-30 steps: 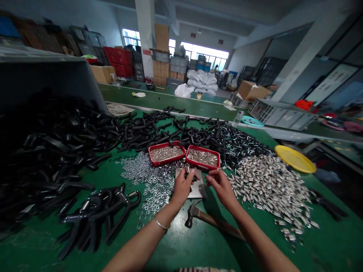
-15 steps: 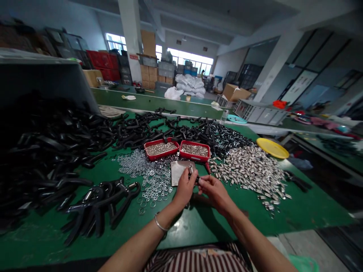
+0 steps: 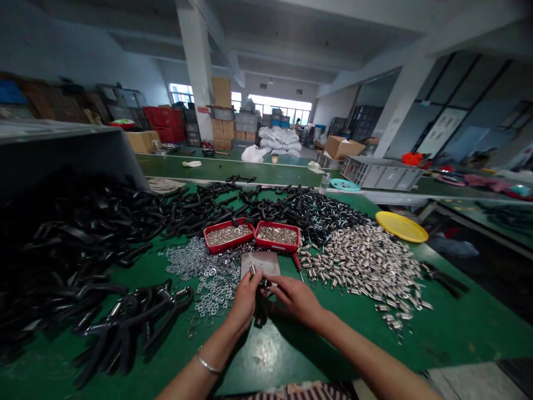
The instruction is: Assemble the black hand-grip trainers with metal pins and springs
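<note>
A glossy green desk (image 3: 258,366) carries a flat grey metal plate (image 3: 268,261); white pillars (image 3: 195,66) rise well beyond it. Red plastic trays (image 3: 230,246) stand just behind the plate, silvery metal rings (image 3: 214,291) spread left, shiny metal cylinders (image 3: 366,261) right, a red-handled screwdriver (image 3: 297,261) just beside. The hands hide its near edge: the left hand (image 3: 244,303) grasps a black part (image 3: 260,318) with a silver coil spring (image 3: 252,269); the right hand's (image 3: 297,300) grip pinches that part.

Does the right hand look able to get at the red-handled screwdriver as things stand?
Likely yes: the red-handled screwdriver lies just beyond the right hand, with nothing seen blocking the way. That hand seems occupied beside the left hand, which holds a silver spring.
</note>
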`<state>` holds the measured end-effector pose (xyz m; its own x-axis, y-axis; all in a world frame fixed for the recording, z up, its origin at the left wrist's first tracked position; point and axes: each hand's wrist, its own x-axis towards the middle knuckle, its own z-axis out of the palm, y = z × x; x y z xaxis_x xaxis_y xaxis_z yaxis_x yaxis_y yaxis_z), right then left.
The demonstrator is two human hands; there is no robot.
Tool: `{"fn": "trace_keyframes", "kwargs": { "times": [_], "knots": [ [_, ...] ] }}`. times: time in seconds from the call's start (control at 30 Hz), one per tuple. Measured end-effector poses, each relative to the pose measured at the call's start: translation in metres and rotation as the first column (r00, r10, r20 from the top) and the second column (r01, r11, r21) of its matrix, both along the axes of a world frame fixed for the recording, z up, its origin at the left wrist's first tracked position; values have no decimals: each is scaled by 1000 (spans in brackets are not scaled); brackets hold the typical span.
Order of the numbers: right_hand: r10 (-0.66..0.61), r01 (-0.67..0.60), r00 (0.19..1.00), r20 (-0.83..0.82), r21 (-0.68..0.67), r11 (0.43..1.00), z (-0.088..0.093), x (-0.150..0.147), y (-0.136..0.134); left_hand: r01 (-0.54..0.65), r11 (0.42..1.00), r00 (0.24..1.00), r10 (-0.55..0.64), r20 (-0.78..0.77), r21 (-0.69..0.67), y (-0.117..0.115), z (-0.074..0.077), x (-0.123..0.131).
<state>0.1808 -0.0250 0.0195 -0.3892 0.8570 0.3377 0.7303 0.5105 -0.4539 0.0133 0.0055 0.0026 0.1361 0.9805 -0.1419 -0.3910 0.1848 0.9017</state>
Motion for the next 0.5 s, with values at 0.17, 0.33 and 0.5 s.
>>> {"fn": "trace_keyframes", "kwargs": {
  "times": [0.17, 0.33, 0.5],
  "knots": [
    [-410, 462, 866, 285, -143, 875, 0, 93, 52, -119, 981, 960, 153, 233, -152, 41, -20, 1],
    [-627, 713, 650, 430, -60, 698, -8, 169, 119, -60, 963, 952, 134, 274, -262, 72, -36, 1],
    [-672, 769, 544, 503, 21, 638, -19, 177, 156, 38, 935, 975, 44, 219, -353, 80, -45, 0]
  ]
}}
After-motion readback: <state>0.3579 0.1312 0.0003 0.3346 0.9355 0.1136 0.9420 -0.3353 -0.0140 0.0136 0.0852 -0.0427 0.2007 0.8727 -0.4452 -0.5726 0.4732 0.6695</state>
